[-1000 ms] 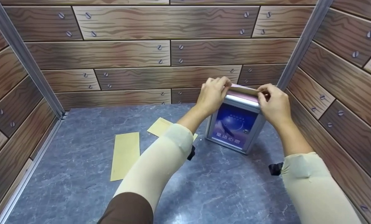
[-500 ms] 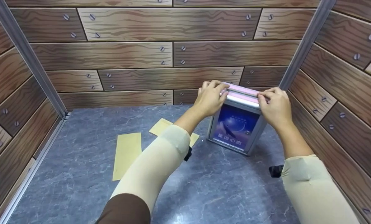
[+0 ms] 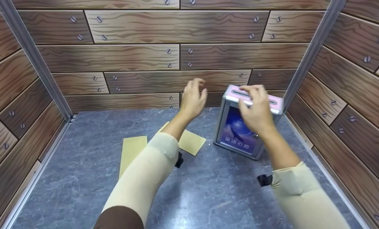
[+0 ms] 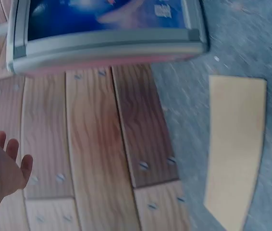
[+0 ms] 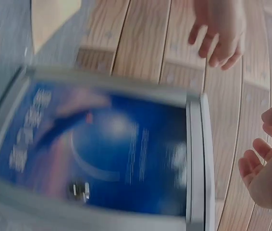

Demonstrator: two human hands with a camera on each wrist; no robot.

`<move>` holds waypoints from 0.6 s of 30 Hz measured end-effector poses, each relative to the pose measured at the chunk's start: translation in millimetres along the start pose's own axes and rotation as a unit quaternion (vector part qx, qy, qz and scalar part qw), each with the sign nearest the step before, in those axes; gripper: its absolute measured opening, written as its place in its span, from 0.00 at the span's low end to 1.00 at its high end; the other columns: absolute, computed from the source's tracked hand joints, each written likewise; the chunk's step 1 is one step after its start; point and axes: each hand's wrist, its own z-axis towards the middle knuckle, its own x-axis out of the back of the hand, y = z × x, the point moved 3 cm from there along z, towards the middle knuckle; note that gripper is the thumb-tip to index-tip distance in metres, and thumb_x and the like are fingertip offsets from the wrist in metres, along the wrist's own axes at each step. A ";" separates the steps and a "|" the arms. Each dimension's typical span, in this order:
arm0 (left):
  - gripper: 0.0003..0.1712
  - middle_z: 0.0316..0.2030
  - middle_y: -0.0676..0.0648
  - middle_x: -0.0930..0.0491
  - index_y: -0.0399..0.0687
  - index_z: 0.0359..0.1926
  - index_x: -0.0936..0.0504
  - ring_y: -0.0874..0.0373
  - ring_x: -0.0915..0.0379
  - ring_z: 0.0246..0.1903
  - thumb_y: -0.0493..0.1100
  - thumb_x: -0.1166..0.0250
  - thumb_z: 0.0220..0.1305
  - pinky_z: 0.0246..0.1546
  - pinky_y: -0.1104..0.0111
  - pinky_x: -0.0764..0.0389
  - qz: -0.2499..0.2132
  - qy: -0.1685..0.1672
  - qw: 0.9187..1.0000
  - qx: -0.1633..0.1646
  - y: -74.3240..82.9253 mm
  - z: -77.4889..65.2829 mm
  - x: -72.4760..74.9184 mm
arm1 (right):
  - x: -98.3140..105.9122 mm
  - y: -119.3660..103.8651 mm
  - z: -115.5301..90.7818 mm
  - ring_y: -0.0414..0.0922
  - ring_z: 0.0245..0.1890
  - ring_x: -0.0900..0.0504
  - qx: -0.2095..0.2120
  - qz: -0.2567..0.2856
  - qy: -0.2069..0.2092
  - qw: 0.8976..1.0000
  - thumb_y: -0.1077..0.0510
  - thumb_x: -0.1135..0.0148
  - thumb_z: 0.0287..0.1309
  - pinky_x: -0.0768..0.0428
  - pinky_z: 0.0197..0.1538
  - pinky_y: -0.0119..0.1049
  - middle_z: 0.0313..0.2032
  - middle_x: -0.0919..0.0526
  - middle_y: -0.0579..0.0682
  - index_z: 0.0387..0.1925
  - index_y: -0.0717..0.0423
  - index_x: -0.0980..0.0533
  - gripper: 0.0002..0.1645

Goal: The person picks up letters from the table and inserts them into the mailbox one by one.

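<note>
The left hand [image 3: 192, 99] and right hand [image 3: 257, 109] have loose, empty grips. The slotted box [image 3: 235, 130] looks stiff and slippery; hold both sides.

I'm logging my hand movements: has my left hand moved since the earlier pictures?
Yes: in the head view, your left hand has moved left along the back wall, away from the box.

Cream sleeves [image 3: 135, 186] end in pale greenish cuffs [image 3: 163, 144], with brown left-arm fabric [image 3: 119, 218] and black blocks [image 3: 265, 180].
</note>
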 end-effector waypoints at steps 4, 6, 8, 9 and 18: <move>0.19 0.59 0.38 0.18 0.42 0.63 0.24 0.41 0.21 0.62 0.36 0.38 0.74 0.68 0.51 0.22 -0.026 0.032 0.999 0.024 -36.6 -8.6 11.4 | -26.7 -12.7 -10.9 0.60 0.59 0.22 0.000 0.050 -0.027 0.998 0.66 0.33 0.68 0.21 0.65 0.53 0.59 0.24 0.61 0.65 0.62 0.22 0.25; 0.20 0.59 0.37 0.19 0.41 0.63 0.25 0.40 0.21 0.61 0.35 0.37 0.72 0.68 0.51 0.21 -0.039 0.035 0.997 0.052 -57.3 -14.7 16.4 | -40.5 -15.1 -17.0 0.59 0.58 0.22 -0.001 0.067 -0.039 0.997 0.66 0.32 0.67 0.19 0.63 0.53 0.59 0.23 0.61 0.65 0.62 0.22 0.26; 0.21 0.59 0.36 0.20 0.39 0.63 0.25 0.40 0.21 0.60 0.34 0.36 0.72 0.66 0.51 0.20 -0.045 0.035 0.995 0.078 -78.7 -21.4 21.0 | -55.0 -13.9 -22.8 0.57 0.56 0.22 -0.006 0.085 -0.052 0.995 0.67 0.31 0.66 0.17 0.61 0.54 0.59 0.23 0.62 0.65 0.63 0.23 0.27; 0.21 0.58 0.35 0.20 0.38 0.63 0.26 0.40 0.22 0.60 0.34 0.36 0.71 0.66 0.50 0.20 -0.051 0.035 0.994 0.093 -89.5 -24.7 23.1 | -61.8 -13.1 -25.7 0.56 0.56 0.22 -0.009 0.093 -0.058 0.994 0.68 0.31 0.65 0.16 0.60 0.54 0.58 0.23 0.62 0.65 0.63 0.23 0.27; 0.24 0.60 0.32 0.22 0.37 0.60 0.30 0.38 0.24 0.63 0.34 0.33 0.66 0.68 0.49 0.22 -0.105 0.001 0.971 0.216 -166.8 -63.4 40.1 | -121.1 18.5 -52.2 0.61 0.60 0.24 -0.090 0.173 -0.113 0.974 0.66 0.27 0.64 0.19 0.62 0.49 0.65 0.25 0.62 0.68 0.62 0.26 0.33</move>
